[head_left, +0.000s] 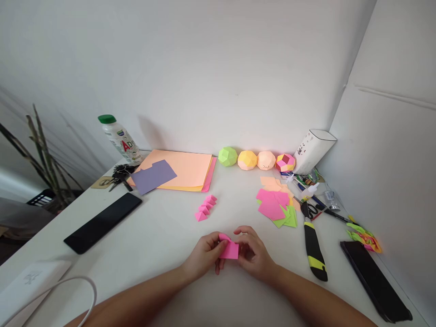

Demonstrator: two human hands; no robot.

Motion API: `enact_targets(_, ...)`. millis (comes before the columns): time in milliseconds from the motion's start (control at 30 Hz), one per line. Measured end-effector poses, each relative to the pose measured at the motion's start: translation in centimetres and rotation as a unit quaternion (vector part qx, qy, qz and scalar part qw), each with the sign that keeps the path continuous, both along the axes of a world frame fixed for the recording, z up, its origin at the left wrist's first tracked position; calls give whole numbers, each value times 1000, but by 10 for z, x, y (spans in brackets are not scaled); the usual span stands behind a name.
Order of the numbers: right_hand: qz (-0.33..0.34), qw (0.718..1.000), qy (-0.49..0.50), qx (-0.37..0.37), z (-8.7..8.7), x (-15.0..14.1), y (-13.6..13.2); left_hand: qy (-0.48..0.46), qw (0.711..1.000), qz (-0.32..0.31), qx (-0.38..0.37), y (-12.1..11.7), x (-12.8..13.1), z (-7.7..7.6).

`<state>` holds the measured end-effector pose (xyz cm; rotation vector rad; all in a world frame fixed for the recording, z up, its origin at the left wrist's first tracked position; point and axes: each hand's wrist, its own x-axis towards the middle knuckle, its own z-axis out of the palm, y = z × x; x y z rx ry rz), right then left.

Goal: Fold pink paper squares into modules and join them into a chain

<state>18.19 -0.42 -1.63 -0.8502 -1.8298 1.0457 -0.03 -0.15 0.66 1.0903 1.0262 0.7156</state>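
A small pink paper piece, partly folded with its upper edge curling, is held just above the table. My left hand pinches its left side, thumb on the front and fingers behind. At its right edge, my right hand has curled fingers and thumb closed on the paper, with the index finger lifted. Beyond my hands, several folded pink paper pyramids stand in a short row. To the right lies a pile of cut pink paper pieces, with green paper pieces partly under them.
Faceted paper balls line the wall. Orange paper sheets and a purple card lie back left, near a bottle and keys. A utility knife, scissors and phone are right; a black slab left.
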Motion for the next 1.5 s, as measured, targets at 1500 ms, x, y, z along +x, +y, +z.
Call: enact_targets(1500, -48, 978, 102, -178, 12, -3, 2, -11, 999, -36, -22, 0, 3, -2)
